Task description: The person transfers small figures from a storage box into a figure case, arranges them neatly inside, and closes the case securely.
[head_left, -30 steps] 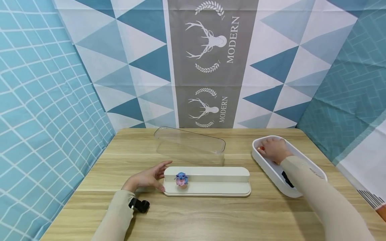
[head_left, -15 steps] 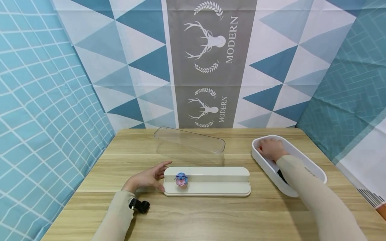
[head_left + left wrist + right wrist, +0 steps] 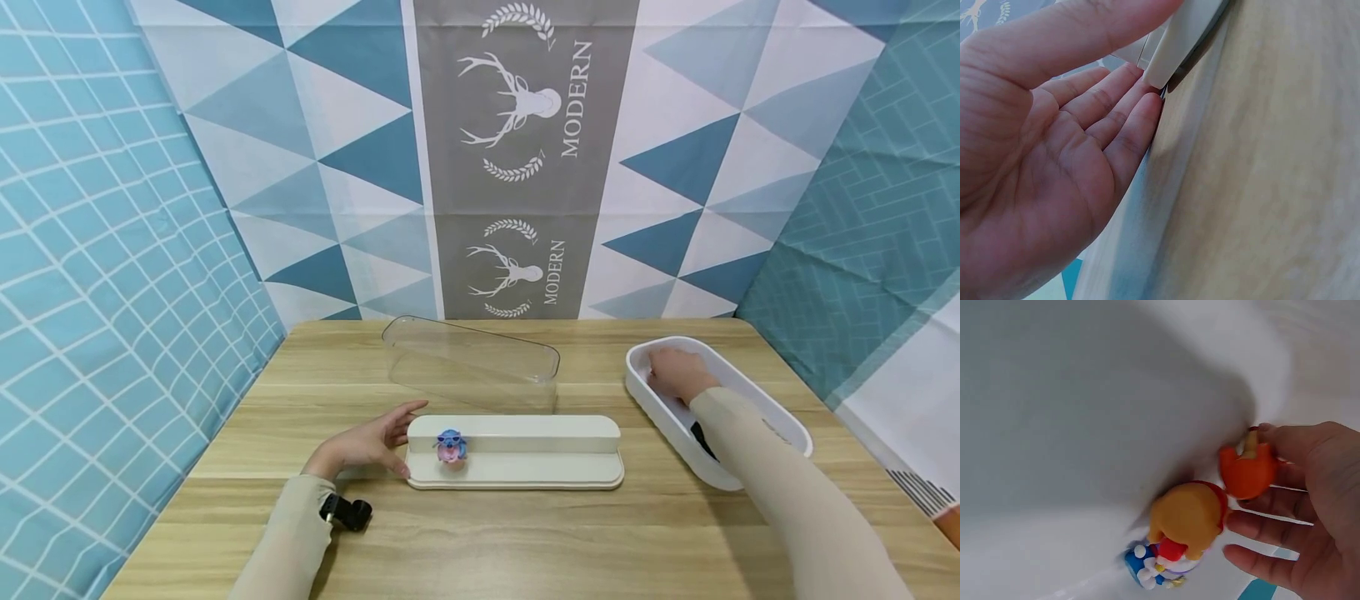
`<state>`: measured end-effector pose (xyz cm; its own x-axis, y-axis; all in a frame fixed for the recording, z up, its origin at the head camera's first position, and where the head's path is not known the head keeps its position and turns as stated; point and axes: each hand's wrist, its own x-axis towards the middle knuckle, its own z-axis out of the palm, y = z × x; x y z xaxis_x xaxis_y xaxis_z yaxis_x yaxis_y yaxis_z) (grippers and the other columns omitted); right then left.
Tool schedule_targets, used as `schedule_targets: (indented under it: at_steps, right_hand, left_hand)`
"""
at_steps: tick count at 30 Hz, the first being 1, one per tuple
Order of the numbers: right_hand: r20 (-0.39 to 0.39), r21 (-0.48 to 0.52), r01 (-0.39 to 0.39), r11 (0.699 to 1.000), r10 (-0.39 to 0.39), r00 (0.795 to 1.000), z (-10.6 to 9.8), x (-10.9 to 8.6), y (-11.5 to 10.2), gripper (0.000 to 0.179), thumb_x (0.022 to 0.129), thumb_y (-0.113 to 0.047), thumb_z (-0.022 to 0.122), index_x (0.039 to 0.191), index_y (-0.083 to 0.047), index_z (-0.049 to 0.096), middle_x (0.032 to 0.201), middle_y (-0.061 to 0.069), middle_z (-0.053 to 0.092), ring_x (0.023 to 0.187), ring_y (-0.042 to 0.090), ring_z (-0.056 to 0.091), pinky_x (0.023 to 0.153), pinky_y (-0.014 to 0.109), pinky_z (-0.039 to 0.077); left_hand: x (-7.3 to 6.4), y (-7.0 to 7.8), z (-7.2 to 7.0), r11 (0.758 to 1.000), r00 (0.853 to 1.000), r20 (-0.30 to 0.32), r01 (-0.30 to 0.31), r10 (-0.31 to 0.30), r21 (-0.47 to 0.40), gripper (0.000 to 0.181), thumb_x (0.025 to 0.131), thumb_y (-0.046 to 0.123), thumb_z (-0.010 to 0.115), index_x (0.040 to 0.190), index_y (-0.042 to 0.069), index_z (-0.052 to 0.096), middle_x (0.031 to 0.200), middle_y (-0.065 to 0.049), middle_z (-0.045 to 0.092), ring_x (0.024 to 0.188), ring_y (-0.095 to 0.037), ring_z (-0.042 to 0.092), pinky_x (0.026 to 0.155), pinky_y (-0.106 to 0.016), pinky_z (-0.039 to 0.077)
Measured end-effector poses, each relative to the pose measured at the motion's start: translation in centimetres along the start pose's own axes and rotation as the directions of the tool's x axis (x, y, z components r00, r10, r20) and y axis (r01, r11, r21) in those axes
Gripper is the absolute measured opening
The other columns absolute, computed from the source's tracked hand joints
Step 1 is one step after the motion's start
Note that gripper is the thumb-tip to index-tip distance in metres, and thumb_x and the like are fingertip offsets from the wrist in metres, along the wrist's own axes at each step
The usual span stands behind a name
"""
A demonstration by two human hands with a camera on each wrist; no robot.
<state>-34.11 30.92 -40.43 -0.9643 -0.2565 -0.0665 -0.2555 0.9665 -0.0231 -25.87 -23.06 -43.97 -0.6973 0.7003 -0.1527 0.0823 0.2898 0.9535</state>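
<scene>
My left hand (image 3: 366, 442) lies at the left end of a cream display base (image 3: 525, 471), thumb at its front corner and loosely extended fingers touching the end. A small blue-and-pink figurine (image 3: 452, 450) with sunglasses stands on the base's left part. My right hand (image 3: 678, 373) reaches into the far end of a white oblong bin (image 3: 780, 419). In the right wrist view, its thumb and forefinger pinch an orange figurine (image 3: 1249, 472). Close by lie a yellow bear figurine (image 3: 1188, 519) with a red top and a blue-and-white figurine (image 3: 1145, 567).
Behind the base stands a clear plastic cover (image 3: 472, 367), set at an angle. All of it rests on a wooden tabletop (image 3: 480, 542). Patterned cloth hangs (image 3: 517, 167) at the back and on both sides.
My right hand has sunk a little deeper at the bin's far end. The orange-red bit seen by its fingers earlier is now hidden in the head view. My left hand stays put.
</scene>
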Motion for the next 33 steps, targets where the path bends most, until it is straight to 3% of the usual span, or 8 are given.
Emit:
schedule_targets:
  at_steps: [5,9,25,29,33]
  right_hand:
    - [0.062,0.138,-0.013,0.99,0.004,0.998,-1.0,-0.4,-0.2,0.011,0.092,-0.007,0.059,0.082,-0.002,0.058,0.069,0.008,0.056,0.058,0.022,0.056,0.051,0.033,0.048]
    - [0.072,0.189,-0.002,0.982,-0.012,0.997,-1.7,-0.5,-0.3,0.012,0.09,-0.006,0.065,0.081,-0.002,0.058,0.065,0.006,0.054,0.057,0.018,0.054,0.053,0.028,0.044]
    - [0.02,0.321,0.086,0.943,-0.097,0.995,-1.9,-0.8,1.6,0.005,0.087,-0.005,0.069,0.087,-0.002,0.065,0.089,0.014,0.059,0.065,0.02,0.05,0.059,0.031,0.041]
    - [0.078,0.433,0.011,0.901,-0.05,0.996,-2.4,-0.9,2.1,0.006,0.091,-0.004,0.065,0.096,-0.001,0.067,0.088,0.014,0.058,0.063,0.019,0.051,0.057,0.031,0.044]
    - [0.164,0.561,-0.101,0.822,0.009,0.986,-2.8,-1.1,2.4,0.017,0.095,-0.003,0.06,0.11,0.004,0.063,0.085,0.012,0.056,0.063,0.02,0.055,0.058,0.032,0.053]
  left_hand:
    - [-0.1,0.0,0.0,1.0,1.0,0.0,-0.004,0.004,-0.004,0.115,0.075,-0.01,0.079,0.159,0.003,0.001,0.157,-0.034,0.017,0.144,-0.049,0.021,0.115,-0.05,0.028]
    - [-0.1,0.0,-0.1,1.0,1.0,0.002,-0.001,0.001,-0.008,0.115,0.075,-0.011,0.078,0.159,0.003,0.001,0.156,-0.033,0.019,0.143,-0.049,0.022,0.114,-0.05,0.031]
    - [0.1,-0.2,0.0,1.0,1.0,0.013,-0.002,0.002,-0.015,0.115,0.076,-0.011,0.078,0.159,0.004,0.0,0.156,-0.033,0.02,0.143,-0.048,0.023,0.112,-0.046,0.035]
    - [0.0,-0.1,-0.1,1.0,1.0,0.005,0.002,-0.002,-0.008,0.114,0.076,-0.01,0.078,0.159,0.004,0.0,0.156,-0.032,0.021,0.143,-0.048,0.024,0.112,-0.048,0.035]
    - [0.0,-0.1,-0.1,1.0,1.0,0.0,0.008,-0.008,-0.005,0.114,0.076,-0.01,0.078,0.159,0.004,0.001,0.156,-0.032,0.021,0.143,-0.048,0.024,0.113,-0.049,0.033]
